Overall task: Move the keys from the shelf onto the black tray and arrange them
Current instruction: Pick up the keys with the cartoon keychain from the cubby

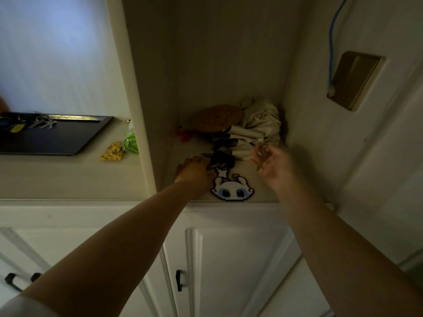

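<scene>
My right hand is raised over the shelf with a small bunch of metal keys held in its fingers. My left hand lies palm down on the shelf, its fingertips on a dark key bunch with black fobs. A white pixel-art creature charm lies just in front of that bunch. The black tray sits on the counter to the left, with several keys and a yellow tag at its far left end.
At the back of the shelf alcove lie a round cork mat, crumpled cream cloth and something red. A yellow packet and a green object sit beside the tray. White cupboard doors are below; a blue cable hangs right.
</scene>
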